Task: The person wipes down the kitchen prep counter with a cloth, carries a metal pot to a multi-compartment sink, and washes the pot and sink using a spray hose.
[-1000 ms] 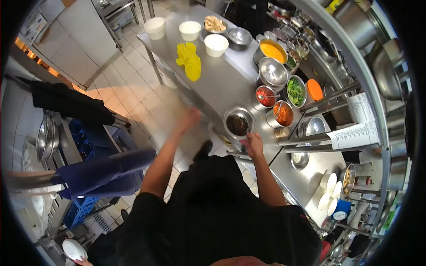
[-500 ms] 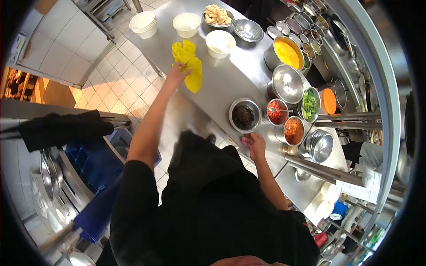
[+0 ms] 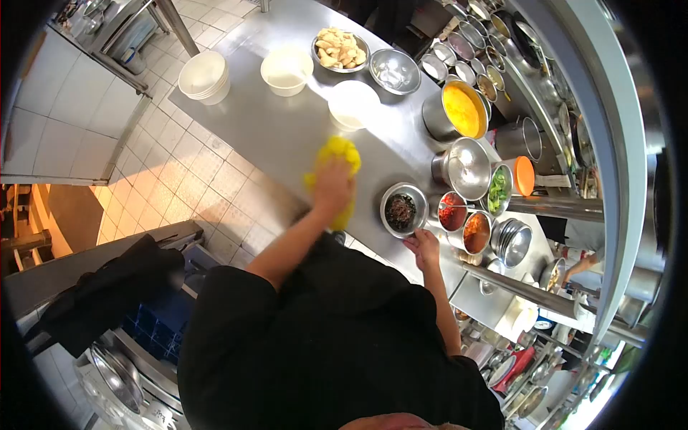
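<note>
My left hand presses a bunched yellow cloth onto the steel table, near its front edge. The hand is blurred, with cloth showing above and below it. My right hand is closed at the near rim of a metal bowl of dark, chopped-looking food; its fingertips are partly hidden. Right of that bowl stand a container of chopped red food with a spoon and another of orange-red food. A white bowl stands beyond the cloth.
Stacked white bowls stand at the table's left end, near another white bowl. Ginger-like pieces fill a metal bowl at the back. A pot of yellow food stands at right. A metal rail crosses the right side.
My left hand has brought the yellow cloth towards me and to the right across the table. My right hand remains by the bowl of dark food. The whole view has shifted.
</note>
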Action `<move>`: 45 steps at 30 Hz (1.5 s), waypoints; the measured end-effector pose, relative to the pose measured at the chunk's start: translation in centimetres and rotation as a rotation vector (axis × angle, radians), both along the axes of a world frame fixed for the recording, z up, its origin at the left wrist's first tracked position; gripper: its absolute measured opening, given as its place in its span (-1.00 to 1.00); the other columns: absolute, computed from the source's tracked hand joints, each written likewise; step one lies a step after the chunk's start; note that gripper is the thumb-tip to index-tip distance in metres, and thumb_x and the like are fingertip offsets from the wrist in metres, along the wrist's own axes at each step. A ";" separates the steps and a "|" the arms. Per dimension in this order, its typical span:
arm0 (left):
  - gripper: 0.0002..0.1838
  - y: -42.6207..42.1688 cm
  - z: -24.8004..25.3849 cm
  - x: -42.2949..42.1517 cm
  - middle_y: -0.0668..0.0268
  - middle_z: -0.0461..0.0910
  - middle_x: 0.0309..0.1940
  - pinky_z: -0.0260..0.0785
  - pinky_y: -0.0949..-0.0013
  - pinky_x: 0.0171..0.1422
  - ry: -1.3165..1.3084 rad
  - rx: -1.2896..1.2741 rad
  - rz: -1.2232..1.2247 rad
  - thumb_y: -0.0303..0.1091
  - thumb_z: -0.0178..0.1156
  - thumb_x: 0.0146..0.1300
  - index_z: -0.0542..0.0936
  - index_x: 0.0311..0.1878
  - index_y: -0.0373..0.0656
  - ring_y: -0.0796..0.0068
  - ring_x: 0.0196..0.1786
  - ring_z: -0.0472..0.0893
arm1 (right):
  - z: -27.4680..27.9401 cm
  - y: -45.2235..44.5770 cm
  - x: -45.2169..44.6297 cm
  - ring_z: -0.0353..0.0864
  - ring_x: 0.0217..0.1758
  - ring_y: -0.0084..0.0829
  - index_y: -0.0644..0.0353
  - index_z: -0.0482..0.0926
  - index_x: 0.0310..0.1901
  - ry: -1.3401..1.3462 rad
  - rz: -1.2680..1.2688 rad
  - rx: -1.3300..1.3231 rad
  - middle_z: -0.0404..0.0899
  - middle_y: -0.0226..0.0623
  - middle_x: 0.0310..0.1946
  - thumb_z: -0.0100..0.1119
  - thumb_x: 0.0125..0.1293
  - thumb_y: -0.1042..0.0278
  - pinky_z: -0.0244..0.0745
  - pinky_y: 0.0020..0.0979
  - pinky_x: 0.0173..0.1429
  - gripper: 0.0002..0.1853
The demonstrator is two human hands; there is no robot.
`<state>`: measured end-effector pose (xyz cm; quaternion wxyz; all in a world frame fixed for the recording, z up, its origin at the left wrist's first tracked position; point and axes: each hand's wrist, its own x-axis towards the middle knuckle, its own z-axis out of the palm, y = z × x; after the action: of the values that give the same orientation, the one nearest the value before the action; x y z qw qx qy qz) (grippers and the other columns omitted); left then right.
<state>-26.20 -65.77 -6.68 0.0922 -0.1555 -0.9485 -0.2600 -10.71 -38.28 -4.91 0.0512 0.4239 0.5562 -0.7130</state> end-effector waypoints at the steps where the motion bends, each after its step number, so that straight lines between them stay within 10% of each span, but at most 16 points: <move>1: -0.59 0.7 -0.3 0.2 0.18 0.44 0.15 0.06 -0.07 0.40 0.016 0.006 -0.090 -0.20 0.14 0.15 0.49 0.05 -0.15 0.08 0.29 0.32 | 1.1 0.1 -1.0 0.64 -0.46 -0.33 0.40 0.48 -0.16 -0.170 0.198 0.192 0.60 -0.15 -0.44 0.18 0.30 0.25 0.61 -0.33 -0.26 -0.69; 4: -0.60 0.6 -1.1 -1.2 0.26 0.40 0.23 0.02 -0.08 0.42 -0.018 0.054 -0.326 -0.21 0.16 0.16 0.50 0.07 -0.07 0.13 0.35 0.29 | 5.5 0.4 -4.8 0.64 -0.65 -0.36 0.43 0.52 -0.04 -0.470 0.753 0.813 0.66 -0.09 -0.46 0.29 0.17 0.13 0.57 -0.41 -0.40 -0.50; 7: -0.61 -0.4 -1.5 -2.8 0.32 0.39 0.26 0.02 -0.07 0.43 -0.044 0.094 -0.366 -0.22 0.18 0.15 0.51 0.07 -0.01 0.18 0.36 0.28 | 6.8 -0.7 -13.0 0.64 -0.59 -0.43 0.25 0.56 -0.03 0.031 0.848 1.187 0.63 -0.16 -0.57 0.26 0.17 0.17 0.52 -0.41 -0.41 -0.60; 13: -0.61 -5.7 -1.3 -6.6 0.31 0.42 0.25 0.02 -0.05 0.43 -0.011 0.071 -0.008 -0.21 0.22 0.13 0.52 0.05 -0.03 0.19 0.36 0.30 | 2.3 -4.6 -32.8 0.58 -0.47 -0.41 0.03 0.16 0.39 0.300 0.435 0.437 0.47 -0.25 -0.21 0.16 0.17 0.57 0.53 -0.46 -0.49 -0.27; 20: -0.58 -10.4 -0.5 -9.5 0.29 0.43 0.23 -0.01 -0.07 0.43 -0.008 0.041 0.058 -0.17 0.23 0.13 0.52 0.06 -0.08 0.17 0.37 0.28 | -1.3 -4.2 -39.0 0.62 -0.45 -0.41 0.11 0.33 0.26 0.157 0.537 0.595 0.51 -0.24 -0.25 0.19 0.06 0.66 0.58 -0.39 -0.49 -0.34; 26: -0.58 -9.9 -0.5 -9.0 0.22 0.45 0.21 0.00 -0.06 0.43 -0.029 0.006 0.091 -0.16 0.22 0.15 0.53 0.05 -0.13 0.13 0.36 0.29 | -1.7 -4.6 -34.9 0.62 -0.45 -0.32 0.23 0.60 -0.30 0.259 0.355 1.170 0.62 -0.17 -0.47 0.41 0.02 0.20 0.49 -0.30 -0.26 -0.69; 29: -0.57 -10.4 -1.7 -9.1 0.12 0.48 0.16 0.08 -0.02 0.39 0.043 -0.067 0.030 -0.16 0.21 0.16 0.54 0.04 -0.19 0.07 0.31 0.36 | 2.6 -6.2 -29.6 0.64 -0.39 -0.28 0.21 0.62 -0.26 0.433 0.438 1.361 0.65 -0.20 -0.43 0.37 0.01 0.29 0.51 -0.32 -0.22 -0.74; 36: -0.62 -9.3 0.0 -8.4 0.15 0.50 0.14 0.13 0.01 0.36 0.158 -0.047 -0.022 -0.22 0.22 0.14 0.54 0.01 -0.18 0.07 0.29 0.37 | 15.9 -3.6 -10.5 0.55 -0.33 -0.53 0.29 0.58 -0.18 0.485 0.152 1.010 0.57 -0.27 -0.33 0.20 0.03 0.60 0.49 -0.49 -0.21 -0.75; 43: -0.61 -8.8 -1.2 -8.2 0.10 0.49 0.13 0.16 0.03 0.34 0.209 -0.013 -0.056 -0.24 0.22 0.17 0.52 0.03 -0.22 0.01 0.27 0.36 | 14.9 12.8 0.3 0.51 -0.43 -0.51 0.35 0.55 -0.34 0.404 -0.716 0.939 0.59 -0.26 -0.49 0.13 0.20 0.44 0.44 -0.46 -0.28 -0.87; 45: -0.59 -9.5 -3.2 -9.3 0.05 0.53 0.04 0.19 0.00 0.30 0.300 0.000 -0.090 -0.23 0.24 0.15 0.51 0.00 -0.28 -0.03 0.21 0.40 | 6.7 23.0 2.1 0.61 -0.40 -0.39 0.26 0.48 -0.35 0.459 -0.880 0.866 0.58 -0.20 -0.49 0.11 0.23 0.45 0.49 -0.40 -0.35 -0.93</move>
<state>-35.45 -75.29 -9.92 0.2210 -0.2348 -0.9162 -0.2377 -8.62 -15.27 1.79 -0.5402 0.4314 0.5642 -0.4514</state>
